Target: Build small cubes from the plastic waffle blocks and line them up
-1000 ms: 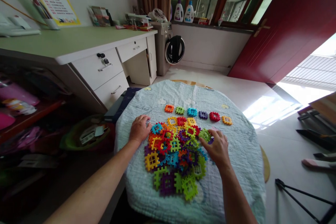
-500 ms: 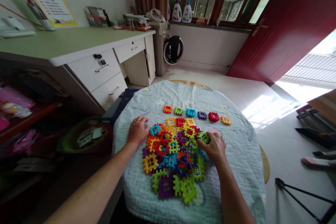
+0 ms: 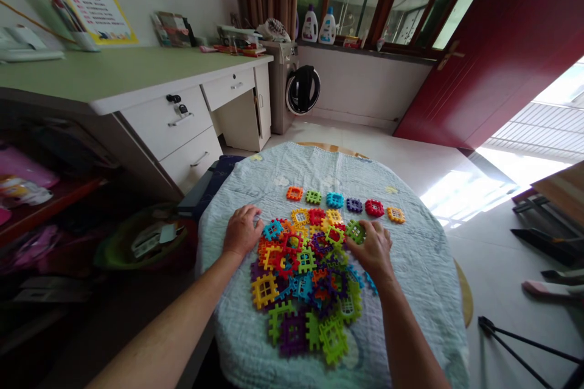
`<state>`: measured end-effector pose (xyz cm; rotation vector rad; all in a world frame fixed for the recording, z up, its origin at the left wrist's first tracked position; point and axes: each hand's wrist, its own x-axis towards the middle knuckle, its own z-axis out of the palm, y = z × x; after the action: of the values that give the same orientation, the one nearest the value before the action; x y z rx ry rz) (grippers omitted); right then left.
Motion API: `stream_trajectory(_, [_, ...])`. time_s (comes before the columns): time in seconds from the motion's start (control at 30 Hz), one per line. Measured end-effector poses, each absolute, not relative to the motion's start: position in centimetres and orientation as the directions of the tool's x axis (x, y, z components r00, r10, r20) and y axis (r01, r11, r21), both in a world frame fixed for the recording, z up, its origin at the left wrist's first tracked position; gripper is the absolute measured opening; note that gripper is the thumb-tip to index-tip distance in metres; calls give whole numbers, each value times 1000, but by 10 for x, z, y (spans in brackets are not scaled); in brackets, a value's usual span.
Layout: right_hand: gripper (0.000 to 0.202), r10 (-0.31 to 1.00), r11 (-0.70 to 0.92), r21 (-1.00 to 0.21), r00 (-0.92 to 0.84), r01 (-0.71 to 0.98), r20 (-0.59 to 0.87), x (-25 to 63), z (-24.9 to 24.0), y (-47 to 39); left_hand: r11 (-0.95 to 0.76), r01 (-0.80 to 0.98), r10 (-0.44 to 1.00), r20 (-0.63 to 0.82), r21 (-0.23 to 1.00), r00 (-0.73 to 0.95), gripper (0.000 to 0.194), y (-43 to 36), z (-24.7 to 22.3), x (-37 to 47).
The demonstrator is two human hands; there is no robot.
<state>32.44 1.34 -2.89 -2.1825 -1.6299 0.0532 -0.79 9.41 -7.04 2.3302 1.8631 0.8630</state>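
A heap of colourful plastic window-frame blocks lies on the cloth-covered round table; one is a yellow block (image 3: 264,290) at its left, another a purple block (image 3: 292,333) at its near edge. My right hand (image 3: 373,246) pinches a green block (image 3: 355,232) between thumb and fingers at the heap's right far side. Beside the heap's left edge, my left hand (image 3: 243,231) rests on the cloth with fingers loosely bent and apart, near a blue block (image 3: 273,230). Beyond the heap runs a row of single blocks, from an orange block (image 3: 294,194) to a light orange block (image 3: 396,214).
The pale blue cloth (image 3: 424,292) covers the table. At left stand a white desk (image 3: 159,124) and a green basket (image 3: 114,255). A washing machine (image 3: 279,85) with its door open is at the back. Black tripod legs (image 3: 524,334) stand at right.
My right hand has drawn the green block slightly up and away from the heap, showing more of it. My left hand stays beside the heap. The whole view has shifted slightly.
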Motion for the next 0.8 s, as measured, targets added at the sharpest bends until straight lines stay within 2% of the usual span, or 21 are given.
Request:
stream_trajectory(0.13, [47,962,-48,-353,138,934,235,302,-13,55,-272,888,913,390,370,117,19,94,-69,-7])
stream_trajectory(0.23, [48,985,8,-304,45,953,169,282,-6,96,-261,887,917,384,380,105,19,93,-67,-6])
stream_trajectory(0.53, [46,1000,23,-142,-26,990,-15,258,-9,166,-242,883,928,361,402,90,19,92,-66,-5])
stream_trajectory(0.8, [43,997,49,-117,-55,992,-48,259,-19,168,-235,885,931,355,402,87,19,91,-65,-5])
